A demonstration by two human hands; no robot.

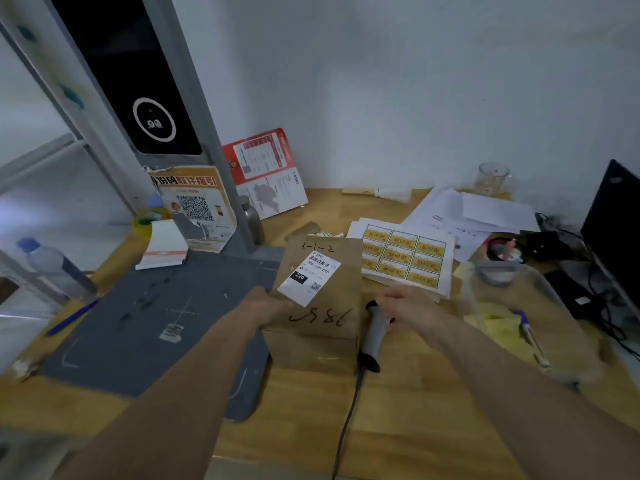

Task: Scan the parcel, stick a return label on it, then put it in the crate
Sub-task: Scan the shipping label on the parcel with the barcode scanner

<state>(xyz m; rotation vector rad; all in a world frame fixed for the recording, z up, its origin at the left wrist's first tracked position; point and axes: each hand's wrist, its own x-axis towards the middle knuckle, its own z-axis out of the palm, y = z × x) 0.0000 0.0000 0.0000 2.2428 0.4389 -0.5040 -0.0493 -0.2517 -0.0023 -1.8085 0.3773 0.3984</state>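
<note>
My left hand (268, 306) grips with fingers curled, forearm stretched forward. My right hand (403, 306) closes around a handle, wrist bent slightly inward.

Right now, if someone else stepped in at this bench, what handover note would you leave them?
Left hand: grips the left edge of the brown parcel, which stands on the wooden desk, white shipping label facing up.
Right hand: on the handle of the corded scanner, beside the parcel's right side.
Yellow return-label sheet: just behind the parcel, nine stickers all in place.
Done: cannot tell whether it was scanned.
Left: scan if needed, stick a label, crate it. No crate in view.
</note>
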